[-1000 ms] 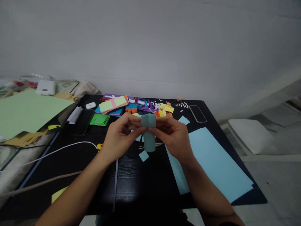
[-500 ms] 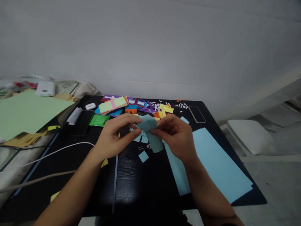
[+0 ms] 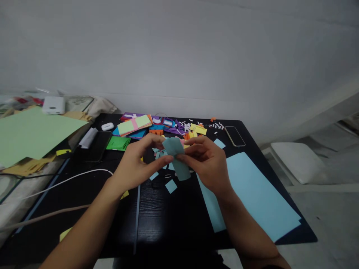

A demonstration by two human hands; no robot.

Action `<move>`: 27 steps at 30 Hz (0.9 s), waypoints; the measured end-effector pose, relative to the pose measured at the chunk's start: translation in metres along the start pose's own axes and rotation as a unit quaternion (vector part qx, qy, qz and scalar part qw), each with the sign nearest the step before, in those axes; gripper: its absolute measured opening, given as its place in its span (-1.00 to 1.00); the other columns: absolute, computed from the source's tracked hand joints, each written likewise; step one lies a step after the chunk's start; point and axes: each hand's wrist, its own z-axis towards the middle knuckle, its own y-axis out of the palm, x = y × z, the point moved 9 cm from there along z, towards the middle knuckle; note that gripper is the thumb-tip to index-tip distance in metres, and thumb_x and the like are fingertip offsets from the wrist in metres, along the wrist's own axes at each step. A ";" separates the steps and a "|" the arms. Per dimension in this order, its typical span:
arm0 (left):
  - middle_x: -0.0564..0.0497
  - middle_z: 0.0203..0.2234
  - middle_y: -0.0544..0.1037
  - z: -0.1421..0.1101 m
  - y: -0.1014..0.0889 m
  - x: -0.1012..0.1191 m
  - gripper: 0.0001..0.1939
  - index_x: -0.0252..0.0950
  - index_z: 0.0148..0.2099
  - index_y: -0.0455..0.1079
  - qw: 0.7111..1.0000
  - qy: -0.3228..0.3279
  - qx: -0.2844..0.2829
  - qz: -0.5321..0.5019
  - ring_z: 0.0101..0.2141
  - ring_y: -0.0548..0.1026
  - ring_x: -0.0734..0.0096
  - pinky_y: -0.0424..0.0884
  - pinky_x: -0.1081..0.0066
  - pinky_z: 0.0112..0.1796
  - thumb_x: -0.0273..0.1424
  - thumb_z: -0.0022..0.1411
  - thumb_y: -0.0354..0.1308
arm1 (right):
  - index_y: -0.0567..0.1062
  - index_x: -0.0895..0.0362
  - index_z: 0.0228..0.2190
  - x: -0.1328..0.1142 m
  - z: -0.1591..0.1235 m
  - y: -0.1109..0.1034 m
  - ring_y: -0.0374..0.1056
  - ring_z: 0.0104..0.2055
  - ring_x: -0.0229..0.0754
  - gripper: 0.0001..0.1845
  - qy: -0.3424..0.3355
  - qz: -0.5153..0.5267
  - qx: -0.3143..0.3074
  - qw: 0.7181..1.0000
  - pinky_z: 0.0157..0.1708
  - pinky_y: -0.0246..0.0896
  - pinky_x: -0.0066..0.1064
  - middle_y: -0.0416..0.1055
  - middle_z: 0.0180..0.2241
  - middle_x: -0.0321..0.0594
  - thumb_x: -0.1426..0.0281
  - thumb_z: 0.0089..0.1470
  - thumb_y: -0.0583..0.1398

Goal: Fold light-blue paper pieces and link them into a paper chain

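Observation:
A strip of light-blue paper (image 3: 181,168) is held up between both hands over the black table, with a crease across its middle. My left hand (image 3: 140,158) pinches its left edge between thumb and fingers. From the other side, my right hand (image 3: 206,160) grips the right edge, its thumb pressed near the crease and its fingers curled. Below the strip lies a small blue paper square (image 3: 171,186), with more blue pieces partly hidden behind the hands. Large light-blue sheets (image 3: 258,194) rest under and beside my right forearm.
Along the back lie a bundle of coloured strips (image 3: 134,125), green paper pieces (image 3: 118,143), yellow pieces (image 3: 198,129) and white scraps. A phone (image 3: 235,136) sits at the back right, a dark phone (image 3: 97,145) at left. A white cable (image 3: 81,174) crosses the left side.
The upper part of the blue strip, folded over before, now stands up flatter above the crease. My left thumb has shifted slightly right and down. More blue pieces show behind it.

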 end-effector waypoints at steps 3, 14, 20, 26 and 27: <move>0.02 -0.46 0.61 -0.004 0.011 0.005 -0.89 -0.21 -0.26 0.59 0.996 0.033 -0.026 0.082 -0.46 0.53 0.37 0.47 0.40 -0.42 -0.33 0.19 0.43 | 0.61 0.04 -0.22 -0.001 -0.001 0.005 0.63 -0.30 -0.15 -0.67 -0.004 0.002 -0.016 1.000 -0.23 0.64 -0.29 0.66 -0.36 -0.29 0.29 -0.03 0.52; 0.06 -0.59 0.57 -0.006 0.010 -0.002 -0.77 -0.24 -0.41 0.51 1.000 -0.003 0.001 0.025 -0.60 0.47 0.48 0.34 0.49 -0.57 -0.28 0.25 0.39 | 0.67 0.04 -0.33 -0.005 -0.003 0.004 0.59 -0.31 -0.17 -0.84 -0.029 -0.034 0.007 0.999 -0.26 0.57 -0.31 0.65 -0.37 -0.28 0.24 0.10 0.44; 0.11 -0.62 0.51 -0.008 0.005 -0.002 -0.82 -0.22 -0.40 0.55 0.999 0.014 0.043 0.029 -0.62 0.41 0.52 0.32 0.50 -0.59 -0.32 0.21 0.43 | 0.65 0.02 -0.30 -0.013 -0.002 0.003 0.52 -0.26 -0.20 -0.95 -0.090 -0.089 0.001 0.992 -0.17 0.52 -0.29 0.60 -0.32 -0.30 0.35 0.15 0.41; 0.05 -0.45 0.67 -0.011 0.008 0.004 -0.84 -0.14 -0.13 0.68 0.999 0.035 0.021 -0.003 -0.47 0.61 0.39 0.54 0.44 -0.43 -0.44 0.23 0.39 | 0.62 0.01 -0.23 -0.022 -0.005 0.005 0.43 -0.40 -0.27 -0.93 -0.099 -0.095 -0.008 0.991 -0.35 0.43 -0.37 0.50 -0.43 -0.35 0.39 0.23 0.32; 0.02 -0.39 0.70 -0.012 0.008 0.006 -0.82 -0.15 -0.12 0.68 0.999 0.046 0.017 0.003 -0.42 0.63 0.37 0.55 0.43 -0.40 -0.46 0.23 0.38 | 0.62 0.02 -0.23 -0.020 -0.005 0.006 0.45 -0.40 -0.26 -0.93 -0.084 -0.062 -0.020 0.994 -0.36 0.45 -0.38 0.52 -0.41 -0.34 0.38 0.24 0.29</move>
